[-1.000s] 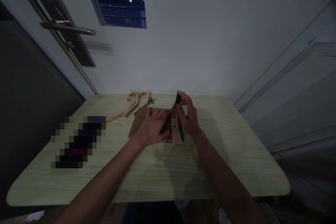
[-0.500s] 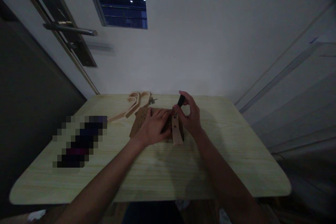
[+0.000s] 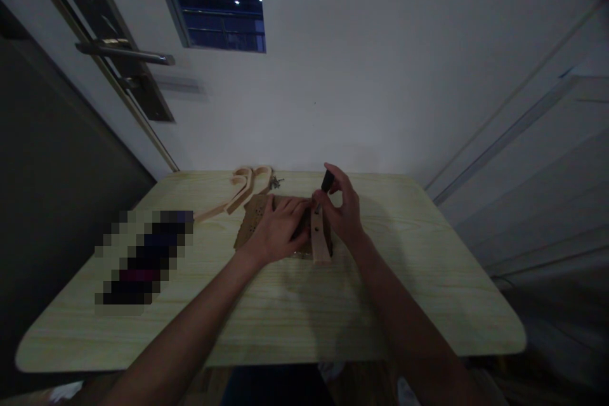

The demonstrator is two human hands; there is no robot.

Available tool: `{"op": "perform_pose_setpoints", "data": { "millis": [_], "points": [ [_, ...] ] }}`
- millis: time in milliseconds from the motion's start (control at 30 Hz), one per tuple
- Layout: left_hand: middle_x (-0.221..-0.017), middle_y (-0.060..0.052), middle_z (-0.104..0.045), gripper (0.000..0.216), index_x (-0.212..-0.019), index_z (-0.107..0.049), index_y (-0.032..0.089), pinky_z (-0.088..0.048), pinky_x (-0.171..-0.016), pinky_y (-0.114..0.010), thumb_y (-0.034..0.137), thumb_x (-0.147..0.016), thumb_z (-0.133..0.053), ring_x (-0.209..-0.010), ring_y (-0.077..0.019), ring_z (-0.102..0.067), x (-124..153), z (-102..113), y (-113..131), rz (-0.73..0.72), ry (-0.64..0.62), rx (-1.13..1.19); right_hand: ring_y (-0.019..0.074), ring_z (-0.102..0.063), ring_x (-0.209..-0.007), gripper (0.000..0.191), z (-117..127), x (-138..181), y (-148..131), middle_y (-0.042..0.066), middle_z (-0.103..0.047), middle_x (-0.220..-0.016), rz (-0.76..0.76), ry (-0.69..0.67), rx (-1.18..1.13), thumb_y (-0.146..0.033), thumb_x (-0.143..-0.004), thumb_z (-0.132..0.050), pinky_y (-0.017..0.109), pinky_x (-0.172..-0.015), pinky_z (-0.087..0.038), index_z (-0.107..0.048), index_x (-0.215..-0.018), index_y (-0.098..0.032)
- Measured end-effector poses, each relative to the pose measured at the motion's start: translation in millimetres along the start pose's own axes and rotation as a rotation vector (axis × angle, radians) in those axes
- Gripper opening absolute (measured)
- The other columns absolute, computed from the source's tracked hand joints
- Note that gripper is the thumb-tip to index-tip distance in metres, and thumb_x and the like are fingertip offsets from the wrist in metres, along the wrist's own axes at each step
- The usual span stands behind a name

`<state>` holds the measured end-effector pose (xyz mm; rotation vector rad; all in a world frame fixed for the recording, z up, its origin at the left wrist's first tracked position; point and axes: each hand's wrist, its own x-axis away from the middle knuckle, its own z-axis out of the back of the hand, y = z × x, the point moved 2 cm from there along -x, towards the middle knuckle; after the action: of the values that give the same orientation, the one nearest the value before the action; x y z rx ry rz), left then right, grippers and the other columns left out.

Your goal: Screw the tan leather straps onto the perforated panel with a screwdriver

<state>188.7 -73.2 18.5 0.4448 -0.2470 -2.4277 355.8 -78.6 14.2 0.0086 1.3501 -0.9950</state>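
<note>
My left hand lies across a brown carved board, fingers spread, with the index finger and thumb reaching a pale wooden strip. The strip sits over the board's right end and has dark holes along it. Closed around a black-handled screwdriver, my right hand is above the far end of the strip. The screwdriver leans slightly, its shaft running down toward a hole. My fingers partly hide its tip, and any screw under it cannot be made out.
Curved wooden pieces lie at the back left of the table, with a small pile of screws beside them. A blurred-out dark object rests at the left. Behind the table stands a white door with a metal handle.
</note>
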Motion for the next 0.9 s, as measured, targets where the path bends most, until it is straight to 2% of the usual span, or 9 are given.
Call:
{"op": "perform_pose_setpoints", "data": {
  "millis": [133, 200, 400, 533, 633, 767, 900],
  "points": [
    [-0.138, -0.012, -0.055, 0.049, -0.133, -0.047, 0.019, -0.018, -0.112, -0.068, 0.029, -0.086, -0.050, -0.129, -0.0330, -0.047, 0.3, -0.1, -0.2, 0.007, 0.006, -0.008, 0.0190, -0.063, -0.091, 0.039, 1.7, -0.8, -3.1, 0.006, -0.067, -0.116, -0.019, -0.062, -0.079, -0.035, -0.099, -0.041, 0.040, -0.084, -0.052, -0.046, -0.137, -0.031],
    [-0.139, -0.012, -0.054, 0.047, -0.132, -0.047, 0.019, -0.018, -0.113, -0.067, 0.029, -0.086, -0.049, -0.129, -0.0323, -0.047, 0.5, 0.0, 0.2, 0.006, 0.005, -0.008, 0.0191, -0.064, -0.092, 0.039, 1.3, -1.5, -4.6, 0.006, -0.069, -0.110, -0.014, -0.069, -0.110, -0.034, -0.098, -0.043, 0.040, -0.084, -0.052, -0.045, -0.137, -0.030],
    [-0.138, -0.013, -0.055, 0.048, -0.134, -0.046, 0.019, -0.019, -0.112, -0.068, 0.028, -0.086, -0.048, -0.128, -0.0332, -0.047, -0.3, 0.0, 0.9, 0.019, -0.001, -0.005, 0.0158, -0.055, -0.073, 0.048, 0.0, -1.6, -3.1, 0.003, -0.065, -0.100, -0.021, 0.078, -0.013, -0.037, -0.088, -0.062, 0.035, -0.072, -0.053, -0.048, -0.134, -0.030],
    [-0.136, -0.013, -0.056, 0.049, -0.135, -0.046, 0.019, -0.020, -0.112, -0.068, 0.027, -0.086, -0.048, -0.128, -0.0335, -0.048, -0.7, 0.2, 1.1, 0.028, -0.009, -0.014, 0.0159, -0.054, -0.074, 0.043, 0.2, -1.0, -2.9, 0.003, -0.065, -0.106, 0.000, 0.043, 0.006, -0.034, -0.089, -0.061, 0.035, -0.071, -0.052, -0.051, -0.131, -0.032],
    [-0.136, -0.012, -0.056, 0.047, -0.133, -0.048, 0.019, -0.020, -0.112, -0.068, 0.026, -0.087, -0.048, -0.127, -0.0332, -0.049, -0.6, 0.9, 1.5, 0.028, -0.003, -0.018, 0.0181, -0.058, -0.083, 0.043, 1.2, -0.8, -4.7, 0.005, -0.065, -0.116, -0.003, -0.006, -0.002, -0.034, -0.092, -0.056, 0.038, -0.077, -0.053, -0.048, -0.133, -0.032],
    [-0.136, -0.011, -0.056, 0.043, -0.131, -0.048, 0.019, -0.020, -0.112, -0.067, 0.027, -0.089, -0.046, -0.129, -0.0317, -0.047, -0.4, 1.2, 1.6, 0.026, 0.001, -0.015, 0.0196, -0.064, -0.090, 0.041, 0.8, -1.8, -8.0, 0.006, -0.069, -0.110, -0.006, -0.073, -0.080, -0.033, -0.098, -0.042, 0.041, -0.082, -0.052, -0.041, -0.139, -0.030],
    [-0.135, -0.011, -0.056, 0.042, -0.131, -0.048, 0.019, -0.020, -0.112, -0.066, 0.028, -0.090, -0.045, -0.127, -0.0315, -0.048, -0.5, 0.6, 0.9, 0.024, 0.009, -0.016, 0.0182, -0.063, -0.084, 0.040, -0.4, -2.6, -5.5, 0.006, -0.067, -0.109, -0.004, -0.037, -0.074, -0.034, -0.096, -0.049, 0.040, -0.083, -0.053, -0.045, -0.136, -0.031]
  ]
}}
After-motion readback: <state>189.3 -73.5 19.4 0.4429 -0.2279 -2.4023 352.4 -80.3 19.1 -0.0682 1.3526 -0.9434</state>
